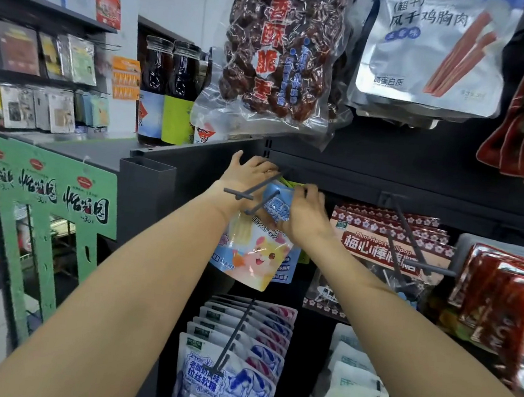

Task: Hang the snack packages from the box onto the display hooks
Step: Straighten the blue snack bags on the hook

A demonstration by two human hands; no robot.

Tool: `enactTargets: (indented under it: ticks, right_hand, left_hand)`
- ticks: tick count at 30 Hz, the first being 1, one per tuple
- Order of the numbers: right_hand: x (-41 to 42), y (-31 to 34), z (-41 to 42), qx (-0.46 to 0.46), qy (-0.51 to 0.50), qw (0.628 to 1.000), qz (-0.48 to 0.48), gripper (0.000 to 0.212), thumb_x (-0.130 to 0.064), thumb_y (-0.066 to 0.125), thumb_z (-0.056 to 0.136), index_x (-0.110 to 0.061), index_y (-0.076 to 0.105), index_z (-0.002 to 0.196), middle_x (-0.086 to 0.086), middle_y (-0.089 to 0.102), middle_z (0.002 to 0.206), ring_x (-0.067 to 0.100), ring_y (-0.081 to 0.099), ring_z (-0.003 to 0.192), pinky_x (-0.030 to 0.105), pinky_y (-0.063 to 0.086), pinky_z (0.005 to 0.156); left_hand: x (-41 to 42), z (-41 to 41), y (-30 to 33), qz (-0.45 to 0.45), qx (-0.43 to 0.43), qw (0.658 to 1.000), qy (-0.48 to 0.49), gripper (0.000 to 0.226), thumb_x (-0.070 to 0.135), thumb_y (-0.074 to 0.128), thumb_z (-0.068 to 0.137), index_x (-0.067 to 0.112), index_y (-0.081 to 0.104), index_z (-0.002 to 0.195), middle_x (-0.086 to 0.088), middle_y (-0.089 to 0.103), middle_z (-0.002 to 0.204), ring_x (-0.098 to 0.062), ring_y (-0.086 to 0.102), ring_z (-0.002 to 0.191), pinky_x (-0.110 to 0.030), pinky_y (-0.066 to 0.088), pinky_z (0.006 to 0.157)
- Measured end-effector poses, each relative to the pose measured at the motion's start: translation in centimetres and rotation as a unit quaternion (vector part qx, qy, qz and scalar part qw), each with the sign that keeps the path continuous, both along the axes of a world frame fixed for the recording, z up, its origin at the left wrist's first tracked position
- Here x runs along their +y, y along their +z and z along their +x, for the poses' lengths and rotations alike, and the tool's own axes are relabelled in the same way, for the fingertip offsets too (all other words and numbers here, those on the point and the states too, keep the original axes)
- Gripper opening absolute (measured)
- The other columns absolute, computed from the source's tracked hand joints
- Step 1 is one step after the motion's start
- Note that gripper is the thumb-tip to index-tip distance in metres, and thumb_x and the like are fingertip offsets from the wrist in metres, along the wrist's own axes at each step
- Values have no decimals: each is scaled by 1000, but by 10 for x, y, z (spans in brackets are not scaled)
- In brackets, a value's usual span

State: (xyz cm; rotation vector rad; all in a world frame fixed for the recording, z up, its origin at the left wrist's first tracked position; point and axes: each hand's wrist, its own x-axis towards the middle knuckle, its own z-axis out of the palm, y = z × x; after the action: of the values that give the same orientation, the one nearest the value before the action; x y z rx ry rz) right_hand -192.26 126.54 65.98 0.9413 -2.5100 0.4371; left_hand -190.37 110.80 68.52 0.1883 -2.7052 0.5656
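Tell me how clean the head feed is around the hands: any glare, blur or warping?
Head view: hands and blue cartoon pouch sharp enough; glare on the silver pouch and the clear date bag; wide-angle bending at the edges; the left shelves look soft.

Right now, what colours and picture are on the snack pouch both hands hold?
Light blue glossy snack pouch with an orange cartoon cat, clearest in the head view.

2 bare forearms reach in from the bottom edge of the view, uncovered from the edge of the view to the wrist, with no sleeve reaching into view. The left hand and the right hand are both bare and gloveless, and neither wrist shows a watch or band. Rings cannot be made out on the visible fingers, which are partly hidden
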Motion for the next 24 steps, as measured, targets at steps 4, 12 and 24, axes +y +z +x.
enactTargets:
  ticks: [4, 12, 24]
  right_hand:
    - [0, 6, -2, -19, 1, 999, 26, 74, -34, 68, 84, 1, 31, 137, 17, 36, 137, 31, 31, 127, 37, 33, 102]
    - [1, 4, -6, -53, -9, 998, 11, 75, -27, 69, 84, -5, 27, 142, 15, 31, 142, 33, 31, 127, 35, 30, 104]
    - [27, -48, 12, -290, 66, 927, -229, 84, -8, 58, 90, -6, -1, 150, 12, 48, 139, 27, 47, 124, 21, 35, 87]
  left_hand:
    - [-3, -5, 2, 5, -5, 1000, 6, 85, 50, 61, 84, 28, 12, 149, 9, 18, 154, -16, 14, 143, -52, 11, 113]
    - [8, -1, 1, 87, 27, 996, 9, 72, 36, 65, 83, 24, 25, 142, 1, 35, 144, -23, 32, 132, -50, 25, 104]
    - [27, 29, -70, 660, 226, 714, -57, 141, 27, 89, 57, 27, -19, 147, -20, 31, 147, -26, 47, 125, -43, 38, 107]
